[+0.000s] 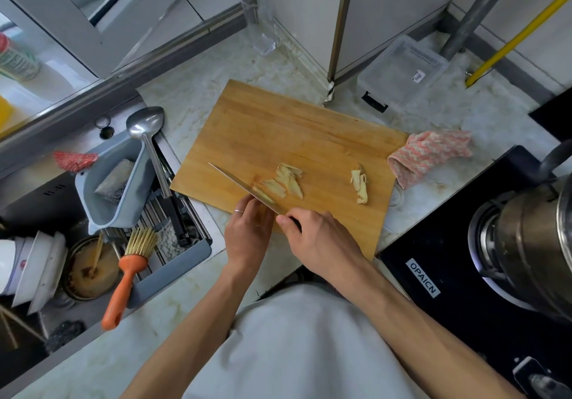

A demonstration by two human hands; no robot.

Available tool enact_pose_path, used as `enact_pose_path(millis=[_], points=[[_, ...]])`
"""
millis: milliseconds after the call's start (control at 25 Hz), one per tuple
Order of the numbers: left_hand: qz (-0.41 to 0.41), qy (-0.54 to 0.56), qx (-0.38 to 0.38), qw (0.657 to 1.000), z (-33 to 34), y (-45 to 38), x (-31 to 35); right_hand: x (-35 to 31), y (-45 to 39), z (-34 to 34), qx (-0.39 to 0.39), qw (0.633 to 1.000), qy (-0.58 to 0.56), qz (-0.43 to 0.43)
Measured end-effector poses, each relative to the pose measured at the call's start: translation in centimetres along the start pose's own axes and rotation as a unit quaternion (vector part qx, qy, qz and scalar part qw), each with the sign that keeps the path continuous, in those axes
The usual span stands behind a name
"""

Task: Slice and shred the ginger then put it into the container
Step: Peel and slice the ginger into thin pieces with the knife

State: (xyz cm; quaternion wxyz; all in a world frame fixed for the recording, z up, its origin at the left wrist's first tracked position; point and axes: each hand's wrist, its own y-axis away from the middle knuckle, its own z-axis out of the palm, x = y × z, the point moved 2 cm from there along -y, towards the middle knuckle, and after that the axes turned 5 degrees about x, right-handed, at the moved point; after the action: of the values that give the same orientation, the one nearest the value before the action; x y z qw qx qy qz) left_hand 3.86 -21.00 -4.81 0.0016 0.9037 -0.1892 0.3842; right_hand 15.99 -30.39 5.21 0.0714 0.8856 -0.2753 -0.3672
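Note:
On the wooden cutting board [278, 126] lie pale ginger slices [288, 180] near the front left, and a second small heap of ginger [359, 186] to the right. My right hand [315, 237] grips the handle of a knife [238, 185], whose blade runs up and left across the board. My left hand [247, 231] has its fingertips curled on a piece of ginger [263, 196] right beside the blade. A clear plastic container [402, 73] with a lid stands behind the board at the right.
A sink [46, 200] at the left holds bowls, a grey drainer basket [114, 185], a ladle [145, 129] and an orange brush [123, 284]. A pink cloth [427, 154] lies right of the board. A black stove [464, 274] carries a steel pot [538, 240]. A glass [260, 17] stands behind.

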Motion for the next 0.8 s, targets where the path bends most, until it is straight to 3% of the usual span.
enact_pose_path(millis=[800], points=[[-0.041, 0.059, 0.017, 0.997, 0.27, 0.13, 0.38, 0.18, -0.36, 0.02, -0.010, 0.999, -0.044, 0.019]])
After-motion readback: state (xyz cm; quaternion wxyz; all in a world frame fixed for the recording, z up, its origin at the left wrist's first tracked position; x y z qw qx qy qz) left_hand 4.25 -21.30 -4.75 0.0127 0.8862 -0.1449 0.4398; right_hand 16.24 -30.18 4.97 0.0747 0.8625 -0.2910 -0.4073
